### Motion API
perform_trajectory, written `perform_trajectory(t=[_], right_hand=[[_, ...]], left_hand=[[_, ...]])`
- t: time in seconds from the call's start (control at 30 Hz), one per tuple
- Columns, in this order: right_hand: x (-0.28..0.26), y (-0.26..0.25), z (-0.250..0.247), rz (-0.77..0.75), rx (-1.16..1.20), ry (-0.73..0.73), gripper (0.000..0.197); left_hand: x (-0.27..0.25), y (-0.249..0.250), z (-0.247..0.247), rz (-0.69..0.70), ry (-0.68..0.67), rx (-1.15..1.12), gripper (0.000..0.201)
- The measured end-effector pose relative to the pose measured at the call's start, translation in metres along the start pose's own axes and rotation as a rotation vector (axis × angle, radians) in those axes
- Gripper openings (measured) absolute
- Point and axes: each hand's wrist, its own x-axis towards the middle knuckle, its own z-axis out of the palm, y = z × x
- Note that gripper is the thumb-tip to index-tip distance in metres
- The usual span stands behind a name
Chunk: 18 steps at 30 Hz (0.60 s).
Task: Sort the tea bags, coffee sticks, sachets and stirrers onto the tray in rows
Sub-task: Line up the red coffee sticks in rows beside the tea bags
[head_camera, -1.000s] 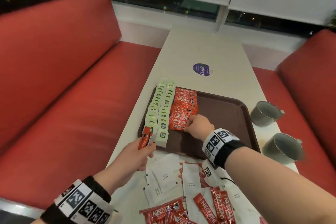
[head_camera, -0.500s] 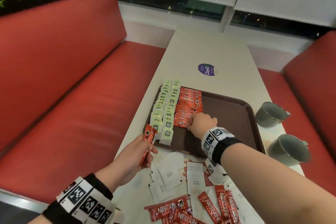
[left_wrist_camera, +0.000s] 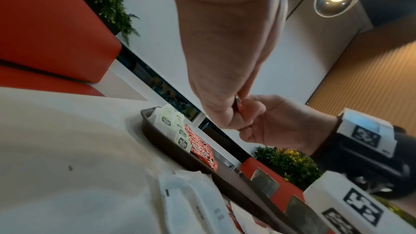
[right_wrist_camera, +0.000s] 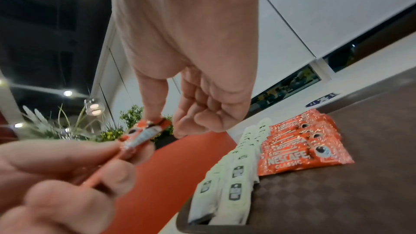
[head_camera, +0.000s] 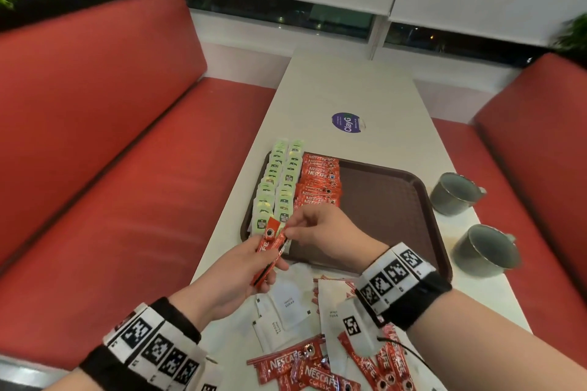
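The left hand (head_camera: 228, 276) holds a small bunch of red coffee sticks (head_camera: 270, 247) pinched between thumb and curled fingers, just above the near left corner of the brown tray (head_camera: 397, 216). The right hand (head_camera: 320, 228) meets it there, thumb and forefinger pinching the top end of one stick in the bunch, the other fingers curled loosely. On the tray's left side lie two rows of pale green tea bags (head_camera: 276, 187), and right beside them a row of red coffee sticks (head_camera: 320, 181); the tray's right half is bare brown. On the white table (head_camera: 349, 89), nearer than the tray, white sugar sachets (head_camera: 289, 301) and more red sticks (head_camera: 305, 368) lie loose in a heap. Two grey cups (head_camera: 457, 194) stand right of the tray.
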Motion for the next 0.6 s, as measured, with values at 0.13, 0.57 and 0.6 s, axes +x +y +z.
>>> perform_trajectory(t=[0.13, 0.57, 0.6], right_hand=[[-0.019, 0.010, -0.006, -0.016, 0.032, 0.090, 0.013], [-0.055, 0.031, -0.020, 0.084, 0.215, 0.144, 0.013], [-0.055, 0.033, -0.021, 0.093, 0.250, 0.174, 0.015]], left_hand=[[0.002, 0.002, 0.002, -0.003, -0.019, -0.052, 0.019], [0.014, 0.008, 0.023, 0.338, 0.019, 0.644, 0.013], [0.014, 0.008, 0.024, 0.334, 0.011, 0.674, 0.012]])
